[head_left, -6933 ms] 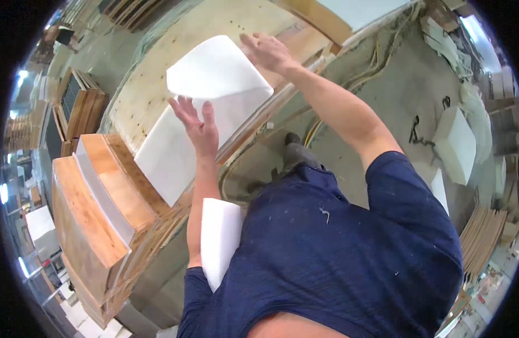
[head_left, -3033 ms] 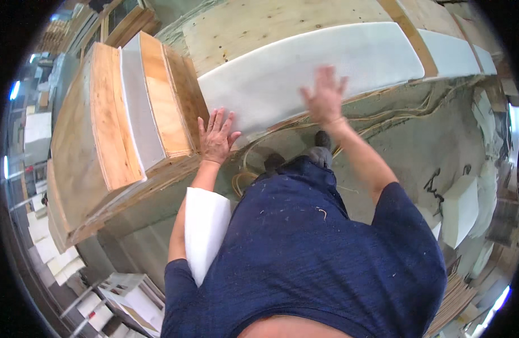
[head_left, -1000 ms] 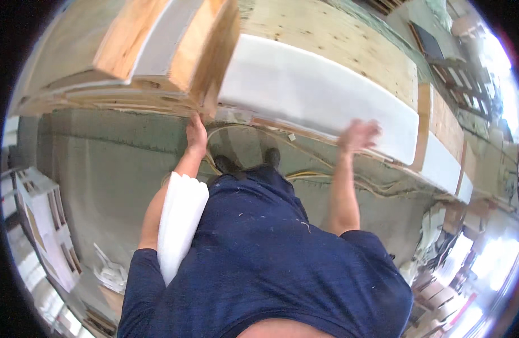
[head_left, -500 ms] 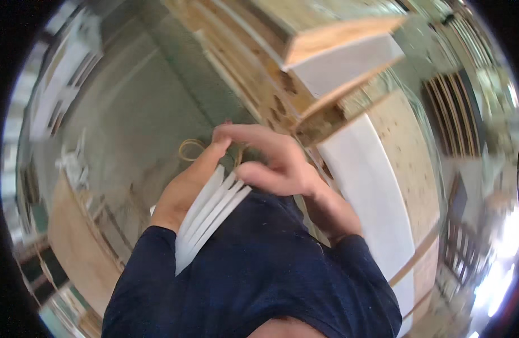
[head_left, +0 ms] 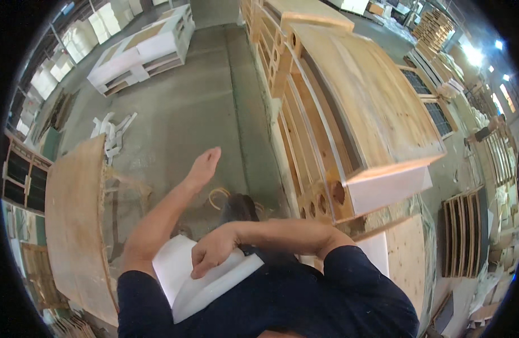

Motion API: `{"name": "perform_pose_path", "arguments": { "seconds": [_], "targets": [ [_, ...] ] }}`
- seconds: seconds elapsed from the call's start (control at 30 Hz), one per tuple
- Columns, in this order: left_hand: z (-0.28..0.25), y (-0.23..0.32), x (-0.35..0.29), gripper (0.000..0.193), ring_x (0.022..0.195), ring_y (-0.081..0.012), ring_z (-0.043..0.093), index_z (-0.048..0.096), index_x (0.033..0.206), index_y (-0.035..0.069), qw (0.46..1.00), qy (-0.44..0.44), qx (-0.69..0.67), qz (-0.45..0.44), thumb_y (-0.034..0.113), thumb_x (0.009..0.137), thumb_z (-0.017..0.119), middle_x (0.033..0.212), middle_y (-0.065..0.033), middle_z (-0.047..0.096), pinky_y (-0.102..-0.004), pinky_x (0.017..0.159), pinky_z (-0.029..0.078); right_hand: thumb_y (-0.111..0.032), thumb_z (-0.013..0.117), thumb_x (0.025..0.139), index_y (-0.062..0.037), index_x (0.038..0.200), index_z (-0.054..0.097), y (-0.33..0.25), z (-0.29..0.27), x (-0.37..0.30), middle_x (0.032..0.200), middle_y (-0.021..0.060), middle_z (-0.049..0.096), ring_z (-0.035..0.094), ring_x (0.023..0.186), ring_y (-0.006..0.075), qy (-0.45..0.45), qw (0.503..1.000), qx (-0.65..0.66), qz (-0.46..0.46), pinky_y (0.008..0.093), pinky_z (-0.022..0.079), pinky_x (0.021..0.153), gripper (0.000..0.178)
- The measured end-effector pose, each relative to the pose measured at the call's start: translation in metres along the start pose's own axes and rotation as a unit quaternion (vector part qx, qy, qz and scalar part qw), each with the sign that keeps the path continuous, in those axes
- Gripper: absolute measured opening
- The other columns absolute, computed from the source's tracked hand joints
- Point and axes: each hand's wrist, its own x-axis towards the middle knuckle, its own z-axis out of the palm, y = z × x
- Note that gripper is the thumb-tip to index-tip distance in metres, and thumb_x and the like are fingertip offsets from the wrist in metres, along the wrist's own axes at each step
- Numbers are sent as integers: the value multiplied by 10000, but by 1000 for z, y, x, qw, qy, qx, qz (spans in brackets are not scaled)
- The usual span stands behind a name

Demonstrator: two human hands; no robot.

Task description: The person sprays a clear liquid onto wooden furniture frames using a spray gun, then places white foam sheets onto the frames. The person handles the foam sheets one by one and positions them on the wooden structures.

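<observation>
White foam strips (head_left: 225, 284) are bundled between my left forearm and my dark shirt, their free ends angled up and to the right. My right hand (head_left: 215, 250) reaches across my body with its fingers curled onto one of the strips. How many strips are in the bundle cannot be made out. Ahead of it, my left hand (head_left: 205, 167) is stretched out over the floor, fingers extended and nothing in them. A yellow loop of cord or hose (head_left: 219, 197) lies on the floor just beyond my hands, close to my foot (head_left: 238, 207).
Wooden frames (head_left: 378, 96) with round holes in their side run along the right. A curved wooden panel (head_left: 73, 225) stands at my left. White scraps (head_left: 114, 135) lie on the floor, with a white-topped stack (head_left: 144, 53) farther off. Dark-edged panels (head_left: 465, 234) lean at far right.
My right hand has come down onto the foam strips and closed on one. My left hand has moved away from it, outstretched. The view has swung to show more of the frames.
</observation>
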Motion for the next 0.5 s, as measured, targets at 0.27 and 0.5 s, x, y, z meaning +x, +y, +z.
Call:
{"name": "perform_pose_path", "arguments": {
  "seconds": [0.27, 0.5],
  "targets": [
    [-1, 187, 102, 540, 1225, -277, 523, 451, 1354, -8, 873, -158, 10, 462, 390, 988, 450, 1332, -173, 535, -379, 1032, 410, -415, 464, 965, 17, 926, 662, 106, -136, 19, 792, 65, 623, 553, 746, 159, 166, 961, 142, 169, 345, 454, 695, 477],
    [-64, 142, 216, 408, 978, -148, 590, 542, 1273, 35, 849, -238, -287, 374, 316, 979, 508, 1105, -89, 627, -317, 873, 463, -382, 470, 967, -47, 1054, 665, 139, -383, -34, 983, 89, 647, 591, 916, 190, 412, 882, 196, 118, 354, 463, 840, 397]
  ]
}}
